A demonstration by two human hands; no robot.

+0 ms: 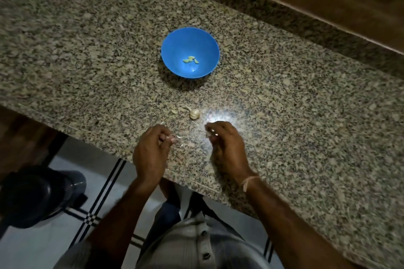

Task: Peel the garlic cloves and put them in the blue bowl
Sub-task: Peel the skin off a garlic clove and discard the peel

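Left hand point(153, 148): fingers curled in over the near edge of the worktop point(87, 50). Something pale shows at the fingertips, but whether it is skin or only nails cannot be told.

Just beyond that hand lies a loose clove point(174, 111), apparently unpeeled. Skin scraps point(179, 136) lie between the two hands.

Further beyond, well apart from both hands, stands the blue bowl point(175, 50). It holds a few peeled cloves point(190, 59) at its bottom, so part of the task is done.

Nearer, just ahead of the right hand, sits the rest of the garlic head point(194, 113), with cloves still attached and a stalk showing.

Right hand point(227, 144): fingers curled, fingertips pinching a small pale clove point(211, 132). A thin wisp of skin trails from it towards the left hand.

Assessment: peeling is in progress. The held clove is not yet in the bowl, and the loose clove and the remaining head are outstanding. The task is judged well short of complete.
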